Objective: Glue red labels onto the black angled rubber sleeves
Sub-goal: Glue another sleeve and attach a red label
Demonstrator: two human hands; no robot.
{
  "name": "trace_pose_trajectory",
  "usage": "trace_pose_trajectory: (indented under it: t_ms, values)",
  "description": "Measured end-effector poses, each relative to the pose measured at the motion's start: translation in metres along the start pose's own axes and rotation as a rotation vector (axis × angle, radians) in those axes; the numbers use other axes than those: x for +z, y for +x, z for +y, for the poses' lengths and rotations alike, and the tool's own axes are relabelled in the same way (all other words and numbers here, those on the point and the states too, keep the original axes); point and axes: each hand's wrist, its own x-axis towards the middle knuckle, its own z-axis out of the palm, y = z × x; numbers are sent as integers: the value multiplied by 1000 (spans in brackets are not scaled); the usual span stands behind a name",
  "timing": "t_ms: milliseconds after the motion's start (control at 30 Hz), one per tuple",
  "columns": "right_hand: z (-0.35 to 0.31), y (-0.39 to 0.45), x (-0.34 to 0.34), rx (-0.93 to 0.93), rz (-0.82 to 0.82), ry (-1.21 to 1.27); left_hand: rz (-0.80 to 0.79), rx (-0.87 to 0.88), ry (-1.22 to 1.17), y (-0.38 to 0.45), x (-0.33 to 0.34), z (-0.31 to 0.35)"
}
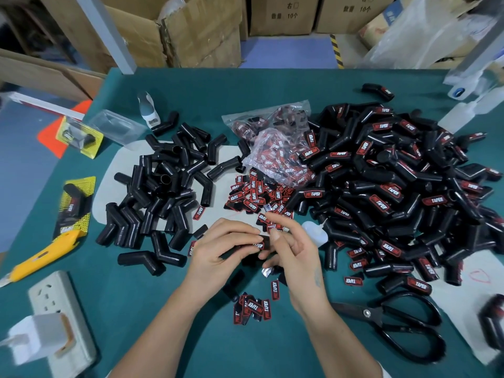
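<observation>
My left hand grips a black angled rubber sleeve at the table's front centre; a red label sits on it under my fingertips. My right hand is beside it, thumb against the sleeve's end, the other fingers spread and loosely bent. Most of the sleeve is hidden by my left hand. Unlabelled sleeves lie heaped on the left. Labelled sleeves make a big pile on the right. Loose red labels lie between the piles, and a few more labels near my wrists.
A small white glue bottle lies just right of my hands. Black scissors lie at the front right, a yellow utility knife and a power strip at the left. Bags of labels sit at the middle back.
</observation>
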Motion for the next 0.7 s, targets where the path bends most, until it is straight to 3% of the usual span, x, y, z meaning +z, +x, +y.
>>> trace_pose_trajectory:
  t_ms: [233,400,700]
  values:
    - [-3,0,2,-12,-7,-12,-46,-245,-134,0,-8,-1]
    - [0,0,2,-45,38,9,-49,-173,-160,-2,-5,4]
    - [1,-4,0,-97,13,-4,-70,-204,-157,-1,-5,-2]
